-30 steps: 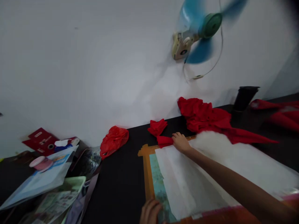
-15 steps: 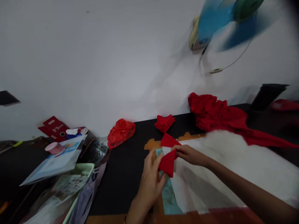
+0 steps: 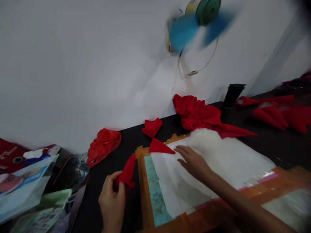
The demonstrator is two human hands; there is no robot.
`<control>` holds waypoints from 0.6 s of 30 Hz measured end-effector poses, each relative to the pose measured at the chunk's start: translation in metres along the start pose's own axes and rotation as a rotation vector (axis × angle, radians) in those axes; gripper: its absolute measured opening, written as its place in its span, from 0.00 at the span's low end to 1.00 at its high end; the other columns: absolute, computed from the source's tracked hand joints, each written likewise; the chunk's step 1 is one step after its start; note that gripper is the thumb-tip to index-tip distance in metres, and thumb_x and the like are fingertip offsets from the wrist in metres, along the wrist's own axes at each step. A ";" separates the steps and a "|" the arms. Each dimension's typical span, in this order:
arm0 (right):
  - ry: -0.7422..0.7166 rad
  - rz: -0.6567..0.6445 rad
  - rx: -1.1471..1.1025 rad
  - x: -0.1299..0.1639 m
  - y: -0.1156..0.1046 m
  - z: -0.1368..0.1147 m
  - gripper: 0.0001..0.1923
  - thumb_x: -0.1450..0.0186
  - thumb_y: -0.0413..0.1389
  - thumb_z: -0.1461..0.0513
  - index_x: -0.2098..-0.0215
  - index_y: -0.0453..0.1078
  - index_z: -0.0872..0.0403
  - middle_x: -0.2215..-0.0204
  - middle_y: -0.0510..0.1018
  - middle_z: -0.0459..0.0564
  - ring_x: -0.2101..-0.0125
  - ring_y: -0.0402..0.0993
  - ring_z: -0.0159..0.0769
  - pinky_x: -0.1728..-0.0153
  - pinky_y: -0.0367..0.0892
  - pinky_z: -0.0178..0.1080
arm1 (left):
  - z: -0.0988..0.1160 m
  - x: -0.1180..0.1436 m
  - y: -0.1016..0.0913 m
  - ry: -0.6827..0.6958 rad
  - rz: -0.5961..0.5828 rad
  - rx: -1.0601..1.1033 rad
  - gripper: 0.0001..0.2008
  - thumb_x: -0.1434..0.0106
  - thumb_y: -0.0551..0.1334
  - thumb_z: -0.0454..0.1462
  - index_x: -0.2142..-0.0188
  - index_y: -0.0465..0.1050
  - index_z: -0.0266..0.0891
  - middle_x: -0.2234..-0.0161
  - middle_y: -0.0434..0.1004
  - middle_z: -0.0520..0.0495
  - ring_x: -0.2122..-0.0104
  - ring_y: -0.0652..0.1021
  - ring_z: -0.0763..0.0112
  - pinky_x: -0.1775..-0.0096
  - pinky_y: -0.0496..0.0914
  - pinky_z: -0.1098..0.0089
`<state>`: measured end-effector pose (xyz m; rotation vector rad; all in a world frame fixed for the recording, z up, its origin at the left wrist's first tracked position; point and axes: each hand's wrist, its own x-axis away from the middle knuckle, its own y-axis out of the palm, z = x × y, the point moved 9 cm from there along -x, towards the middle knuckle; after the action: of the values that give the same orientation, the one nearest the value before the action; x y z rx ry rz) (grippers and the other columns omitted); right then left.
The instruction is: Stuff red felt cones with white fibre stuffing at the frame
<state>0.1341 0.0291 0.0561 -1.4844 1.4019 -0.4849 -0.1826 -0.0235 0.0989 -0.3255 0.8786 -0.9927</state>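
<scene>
A: Left hand (image 3: 112,202), nearest the camera, is closed in a pinch on one red fabric piece (image 3: 126,174), lifted over the black table (image 3: 116,152) just left of the taped board (image 3: 145,194).

B: Right hand (image 3: 194,163)?

A: Flat and open, gripping nothing, palm down on the white sheet (image 3: 206,174); fingertips just short of a second red cone piece (image 3: 159,147) lying on the sheet's far corner.

B: Risks?

A: My judgement: the fan (image 3: 194,22) is spinning, so with the palm lifted the sheet and the white fluff (image 3: 206,139) could shift. The pinched piece is held by one end only and could unfold or slip.

B: Count, near to far.

A: Held red piece, one. Cone on the sheet, one. Small crumpled red bundle (image 3: 152,127), one. Red plastic bag (image 3: 104,145), one. Large red heap (image 3: 199,113), one. Black cup (image 3: 232,94), one. Far-right red cones (image 3: 274,113): several, too blurred to count.
</scene>
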 end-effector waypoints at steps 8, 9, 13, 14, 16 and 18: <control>0.272 -0.176 0.091 0.035 0.016 0.083 0.13 0.35 0.48 0.65 0.61 0.74 0.54 0.61 0.78 0.57 0.64 0.77 0.44 0.64 0.71 0.42 | 0.021 0.060 0.109 -0.102 -0.552 0.143 0.13 0.47 0.56 0.28 0.63 0.73 0.41 0.68 0.77 0.49 0.66 0.76 0.65 0.62 0.68 0.67; 0.282 -0.179 -0.016 0.038 0.017 0.076 0.13 0.34 0.48 0.63 0.60 0.74 0.53 0.64 0.78 0.55 0.67 0.76 0.41 0.65 0.70 0.41 | 0.019 0.063 0.114 -0.133 -0.568 0.145 0.14 0.48 0.57 0.27 0.63 0.72 0.40 0.70 0.75 0.50 0.67 0.76 0.67 0.63 0.67 0.68; 0.485 -0.325 -0.733 0.064 0.038 0.023 0.20 0.34 0.51 0.48 0.51 0.69 0.50 0.72 0.79 0.47 0.82 0.66 0.31 0.81 0.61 0.33 | 0.020 0.062 0.112 -0.147 -0.619 0.199 0.14 0.49 0.56 0.25 0.64 0.71 0.39 0.71 0.73 0.52 0.70 0.73 0.71 0.65 0.65 0.72; 0.512 -0.398 -0.879 0.070 0.046 0.003 0.21 0.34 0.50 0.46 0.51 0.68 0.50 0.71 0.79 0.47 0.83 0.63 0.28 0.83 0.56 0.31 | 0.022 0.061 0.111 -0.135 -0.640 0.207 0.13 0.49 0.56 0.25 0.65 0.71 0.39 0.71 0.73 0.52 0.70 0.73 0.71 0.66 0.65 0.72; 0.508 -0.506 -1.096 0.079 0.061 -0.036 0.23 0.34 0.48 0.44 0.56 0.69 0.52 0.73 0.77 0.46 0.85 0.55 0.25 0.84 0.48 0.30 | 0.027 0.059 0.111 -0.128 -0.672 0.206 0.12 0.49 0.56 0.25 0.67 0.72 0.39 0.71 0.74 0.52 0.70 0.73 0.72 0.66 0.65 0.72; 0.491 -0.523 -1.224 0.084 0.074 -0.061 0.23 0.34 0.47 0.44 0.60 0.71 0.53 0.78 0.73 0.44 0.85 0.51 0.24 0.84 0.47 0.30 | 0.029 0.059 0.113 -0.152 -0.681 0.200 0.11 0.47 0.56 0.26 0.68 0.73 0.38 0.71 0.76 0.51 0.70 0.74 0.71 0.65 0.65 0.72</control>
<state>0.0663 -0.0578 -0.0084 -2.9122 1.7942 -0.2930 -0.0786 -0.0162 0.0197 -0.5387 0.5227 -1.6473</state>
